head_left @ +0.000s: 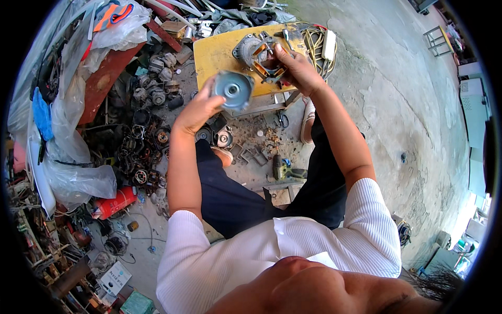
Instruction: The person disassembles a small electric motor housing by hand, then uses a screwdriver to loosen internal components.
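pinching a blue-grey cover (233, 91), left fingers (217, 101) hover; right fingers (283, 54) hold an orange-coiled part (260, 69).

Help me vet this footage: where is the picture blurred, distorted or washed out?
In the head view, the metal cover in the left hand looks motion-blurred, the yellow tabletop crisper; in the same head view, the pale box-like unit at right leans with the fisheye curve, and the lower-right edge is partly washed out.

Left fingers (216, 101) hold a metal cover (232, 90), right fingers (284, 54) a coil-wound part (260, 69), over a yellow table (213, 55)
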Motion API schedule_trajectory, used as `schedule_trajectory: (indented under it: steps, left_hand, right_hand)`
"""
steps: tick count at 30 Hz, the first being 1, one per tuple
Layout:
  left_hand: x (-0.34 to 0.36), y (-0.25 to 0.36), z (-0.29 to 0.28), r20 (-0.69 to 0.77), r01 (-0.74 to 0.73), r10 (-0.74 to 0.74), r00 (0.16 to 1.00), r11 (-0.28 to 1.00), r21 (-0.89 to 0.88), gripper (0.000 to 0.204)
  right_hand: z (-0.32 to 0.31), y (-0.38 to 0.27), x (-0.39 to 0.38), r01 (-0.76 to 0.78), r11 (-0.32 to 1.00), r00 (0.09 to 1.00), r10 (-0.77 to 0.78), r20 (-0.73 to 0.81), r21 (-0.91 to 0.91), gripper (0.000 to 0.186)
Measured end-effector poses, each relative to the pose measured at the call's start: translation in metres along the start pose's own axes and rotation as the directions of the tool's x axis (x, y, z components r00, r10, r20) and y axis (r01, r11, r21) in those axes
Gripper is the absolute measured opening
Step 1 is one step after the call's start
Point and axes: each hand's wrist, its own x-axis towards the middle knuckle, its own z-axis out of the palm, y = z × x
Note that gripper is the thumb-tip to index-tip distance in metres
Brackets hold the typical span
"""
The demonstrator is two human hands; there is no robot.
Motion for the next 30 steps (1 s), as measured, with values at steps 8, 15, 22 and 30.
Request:
schedule_trajectory:
  steps: [8, 15, 22, 30]
  left_hand:
    - [0.022, -0.013, -0.039, -0.301, -0.085, 0.17, 0.938, 0.957, 0.277, 0.049]
    - [0.044, -0.024, -0.049, -0.366, -0.077, 0.531, 0.764, 0.639, 0.766, 0.042]
    - [0.035, 0.005, 0.004, -0.195, -0.332, 0.789, 0.582, 0.45, 0.829, 0.052]
    - [0.033, 0.007, 0.063, 0.036, -0.306, 0.875, 0.483, 0.13, 0.943, 0.099]
  right_hand:
    - [-0.033, 0.0, 0.018, 0.19, 0.954, 0.965, -0.139, -0.221, 0.232, 0.049]
    - [-0.052, -0.003, 0.021, 0.234, 0.936, 0.935, -0.144, -0.324, 0.262, 0.048]
    - [-0.03, -0.006, 0.01, 0.149, 0.872, 0.989, -0.123, -0.086, 0.466, 0.043]
    - [0.017, 0.004, 0.003, 0.046, 0.926, 0.983, -0.109, 0.149, 0.376, 0.049]
